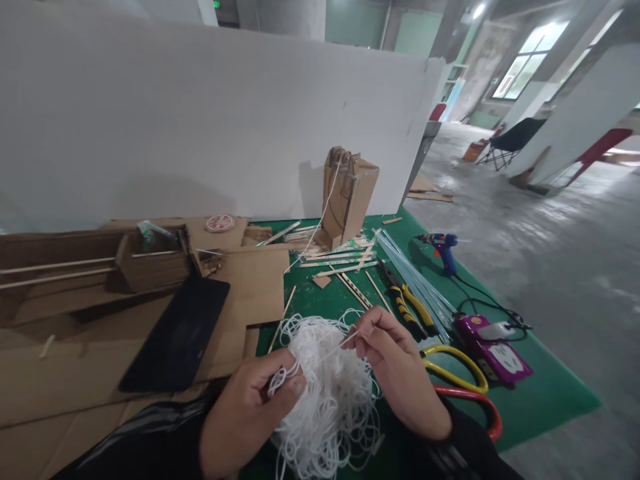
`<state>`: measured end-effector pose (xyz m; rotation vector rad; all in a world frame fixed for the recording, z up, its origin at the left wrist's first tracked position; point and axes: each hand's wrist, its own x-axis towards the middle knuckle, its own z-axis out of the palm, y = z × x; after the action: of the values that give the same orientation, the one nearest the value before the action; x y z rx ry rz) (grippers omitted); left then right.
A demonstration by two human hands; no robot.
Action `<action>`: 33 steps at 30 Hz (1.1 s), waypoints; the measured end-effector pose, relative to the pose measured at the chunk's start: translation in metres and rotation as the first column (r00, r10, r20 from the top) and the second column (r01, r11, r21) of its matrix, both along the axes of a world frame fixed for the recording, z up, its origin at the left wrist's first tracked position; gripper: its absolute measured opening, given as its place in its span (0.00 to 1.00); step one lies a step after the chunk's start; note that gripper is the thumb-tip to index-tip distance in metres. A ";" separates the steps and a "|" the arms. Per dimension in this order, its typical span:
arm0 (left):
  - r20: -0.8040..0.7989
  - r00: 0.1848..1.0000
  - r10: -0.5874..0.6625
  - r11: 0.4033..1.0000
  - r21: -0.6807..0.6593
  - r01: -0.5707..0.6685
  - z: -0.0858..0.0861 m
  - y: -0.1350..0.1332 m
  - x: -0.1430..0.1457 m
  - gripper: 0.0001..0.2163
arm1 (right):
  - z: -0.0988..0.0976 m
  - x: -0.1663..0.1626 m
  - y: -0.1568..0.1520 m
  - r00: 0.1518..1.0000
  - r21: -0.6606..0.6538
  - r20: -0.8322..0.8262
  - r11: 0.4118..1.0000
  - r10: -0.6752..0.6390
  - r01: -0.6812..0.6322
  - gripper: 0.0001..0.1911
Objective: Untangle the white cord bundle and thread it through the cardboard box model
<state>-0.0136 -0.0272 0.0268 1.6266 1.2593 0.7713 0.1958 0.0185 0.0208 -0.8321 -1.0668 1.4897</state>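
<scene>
A loose, tangled heap of white cord (333, 400) lies at the front of the green table. My left hand (247, 407) is closed on loops of this cord at the heap's left side, thumb and fingers pressed together. On the other side my right hand (393, 363) pinches a single strand, which runs taut towards the heap's middle. Behind the heap stands an upright cardboard structure (345, 200) with a white cord hanging from its top. Several thin wooden sticks (343, 257) lie around its base.
Pliers (407, 303), clear glue sticks (415, 280), a blue glue gun (443, 250), a purple power strip (493, 350) and yellow handles (460, 363) with red ones (475, 400) lie right. A black tablet (177, 333) rests on cardboard (260, 287) left. A white panel (200, 120) stands behind.
</scene>
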 end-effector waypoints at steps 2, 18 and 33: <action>-0.003 1.000 0.000 1.000 0.005 0.000 0.001 0.000 0.000 0.17 | 0.001 0.000 -0.001 0.995 0.018 0.094 0.999 0.026 -0.028 0.09; 0.020 1.000 -0.016 1.000 0.024 0.016 -0.002 -0.002 0.000 0.16 | 0.011 -0.013 -0.017 0.707 0.163 0.684 0.907 0.179 -0.388 0.08; 0.051 0.998 0.039 0.998 -0.052 -0.037 -0.006 -0.005 0.001 0.13 | 0.015 -0.011 -0.017 0.756 0.196 0.631 0.907 0.174 -0.372 0.07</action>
<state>-0.0128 -0.0319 0.0213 1.5364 1.2665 0.7933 0.1851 0.0019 0.0356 -0.9769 -1.9305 1.2548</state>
